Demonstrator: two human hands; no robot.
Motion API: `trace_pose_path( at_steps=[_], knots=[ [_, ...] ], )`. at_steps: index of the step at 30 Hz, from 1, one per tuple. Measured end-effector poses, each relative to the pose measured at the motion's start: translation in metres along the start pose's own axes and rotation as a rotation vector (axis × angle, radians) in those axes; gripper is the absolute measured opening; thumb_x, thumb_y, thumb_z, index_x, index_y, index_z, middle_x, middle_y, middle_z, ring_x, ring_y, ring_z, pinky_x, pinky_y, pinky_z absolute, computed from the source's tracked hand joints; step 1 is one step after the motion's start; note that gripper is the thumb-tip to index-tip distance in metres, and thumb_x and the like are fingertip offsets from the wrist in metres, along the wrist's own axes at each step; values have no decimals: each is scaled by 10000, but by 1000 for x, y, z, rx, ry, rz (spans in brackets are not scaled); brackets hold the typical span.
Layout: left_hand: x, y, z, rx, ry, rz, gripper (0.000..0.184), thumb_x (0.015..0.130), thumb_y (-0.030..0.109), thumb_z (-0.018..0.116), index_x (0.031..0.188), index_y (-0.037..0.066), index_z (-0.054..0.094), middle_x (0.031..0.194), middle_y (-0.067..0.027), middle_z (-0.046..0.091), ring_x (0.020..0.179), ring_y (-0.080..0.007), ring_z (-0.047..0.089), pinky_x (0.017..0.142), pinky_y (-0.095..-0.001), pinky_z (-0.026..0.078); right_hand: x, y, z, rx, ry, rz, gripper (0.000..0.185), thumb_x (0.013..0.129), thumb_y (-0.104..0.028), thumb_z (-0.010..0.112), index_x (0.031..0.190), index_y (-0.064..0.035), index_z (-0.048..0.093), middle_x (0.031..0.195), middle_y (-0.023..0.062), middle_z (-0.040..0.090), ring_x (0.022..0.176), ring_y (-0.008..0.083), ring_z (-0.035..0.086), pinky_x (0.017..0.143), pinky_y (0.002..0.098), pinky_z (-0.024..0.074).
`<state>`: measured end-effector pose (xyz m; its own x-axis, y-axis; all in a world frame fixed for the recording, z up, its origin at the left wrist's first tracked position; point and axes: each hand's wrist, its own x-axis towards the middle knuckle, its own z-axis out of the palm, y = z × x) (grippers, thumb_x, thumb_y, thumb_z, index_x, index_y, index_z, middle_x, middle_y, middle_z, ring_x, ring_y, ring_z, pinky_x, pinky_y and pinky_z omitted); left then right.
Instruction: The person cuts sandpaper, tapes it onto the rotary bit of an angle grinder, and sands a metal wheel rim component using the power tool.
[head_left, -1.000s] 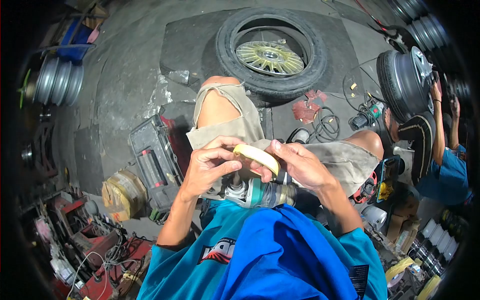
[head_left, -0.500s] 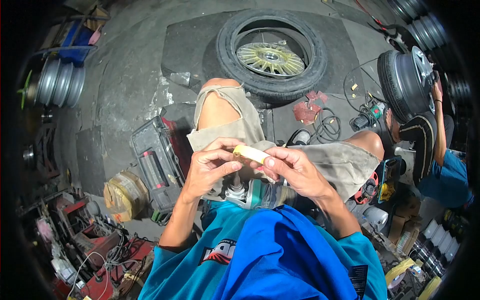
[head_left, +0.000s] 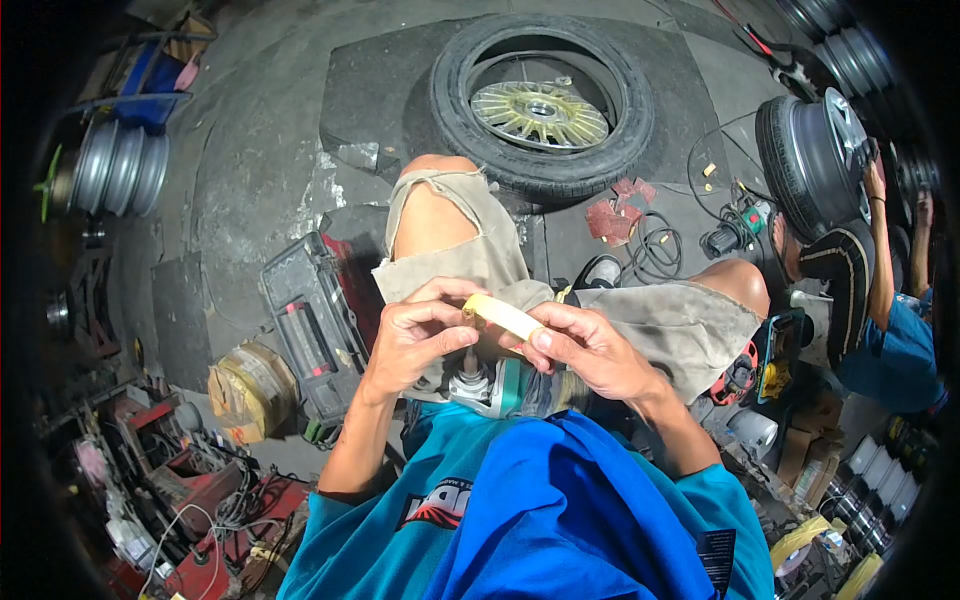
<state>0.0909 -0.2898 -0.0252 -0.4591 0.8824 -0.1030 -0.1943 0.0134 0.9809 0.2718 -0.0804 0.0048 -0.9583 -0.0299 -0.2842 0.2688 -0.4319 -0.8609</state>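
Observation:
A roll of yellow masking tape (head_left: 508, 316) is held edge-up between my two hands, above my lap. My left hand (head_left: 418, 325) pinches its left end between thumb and fingers. At the other end, my right hand (head_left: 590, 350) grips the roll with the thumb on its near side. Beneath my hands, a green and silver power tool (head_left: 490, 388) lies across my lap, partly hidden. Ahead of me a tire (head_left: 455, 130) lies flat on the floor. Inside its ring rests a wheel face (head_left: 535, 115) with yellow strips over its spokes.
An open black tool case (head_left: 310, 325) and a tape-wrapped round package (head_left: 250, 390) sit at left. Red sandpaper pieces (head_left: 618, 212) and a corded green tool (head_left: 735, 232) lie right of the tire. A co-worker's hand (head_left: 876, 180) touches an upright wheel (head_left: 805, 165).
The tape roll has tilted and shows more of its outer band, as my right hand has shifted slightly lower. A co-worker's second hand has come into view at far right.

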Motion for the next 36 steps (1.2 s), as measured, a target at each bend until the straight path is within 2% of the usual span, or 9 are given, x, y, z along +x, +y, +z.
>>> trace_pose_path(
  at_steps=[13,18,19,21,22,24,28,31,36],
  knots=[
    [1,-1,1,-25,11,14,111,885,-3,848,987,-25,809,1291,-182,719,1113,-209,692,926,-335,576,9,11,14,-72,223,-65,375,1099,-353,665,1049,0,780,707,-44,573,655,35,483,586,254,383],
    [2,1,1,-26,9,-3,112,884,-4,848,989,-20,810,1292,-181,716,1113,-213,693,934,-345,576,12,15,7,-108,188,-27,425,1111,-384,638,1022,4,786,730,-15,649,686,41,559,624,252,450],
    [2,0,1,-27,10,-4,112,884,-4,848,989,-20,810,1292,-181,716,1113,-213,693,934,-345,576,12,17,8,-107,188,-26,425,1111,-384,638,1022,4,786,730,-15,649,686,41,559,624,252,450],
    [3,-1,1,-30,11,38,106,887,-3,846,983,-25,806,1286,-178,716,1107,-208,692,937,-345,573,13,21,11,213,115,-39,445,1141,-375,571,1096,21,768,840,16,707,771,64,622,700,251,506],
    [2,-2,0,-31,13,39,106,887,-3,846,983,-25,806,1286,-178,716,1107,-208,692,937,-345,573,13,19,10,211,114,-38,445,1141,-375,571,1096,21,768,840,16,707,771,64,622,700,251,506],
    [1,-4,0,-26,20,13,96,892,-3,843,974,-29,801,1278,-174,715,1103,-196,688,927,-337,573,11,13,8,255,47,-27,453,1164,-360,511,1225,39,718,980,37,728,850,86,648,774,259,534],
    [2,-2,0,-37,19,-1,92,893,-4,843,970,-31,799,1273,-166,712,1092,-184,685,905,-323,574,7,11,9,265,63,-45,430,1165,-335,512,1307,39,668,1048,38,719,872,90,639,790,268,533],
    [1,-2,-1,-35,12,-15,87,895,-8,841,968,-30,799,1273,-159,710,1077,-178,685,881,-310,575,5,17,6,122,92,-52,415,1156,-354,535,1259,22,676,1043,29,712,856,72,626,767,258,523],
    [1,1,0,-53,0,-13,93,894,-16,837,982,-25,808,1276,-156,708,1074,-177,683,852,-296,574,11,21,11,59,205,-46,409,1120,-426,604,1047,-34,695,918,0,704,752,29,600,645,221,480]
  ],
)
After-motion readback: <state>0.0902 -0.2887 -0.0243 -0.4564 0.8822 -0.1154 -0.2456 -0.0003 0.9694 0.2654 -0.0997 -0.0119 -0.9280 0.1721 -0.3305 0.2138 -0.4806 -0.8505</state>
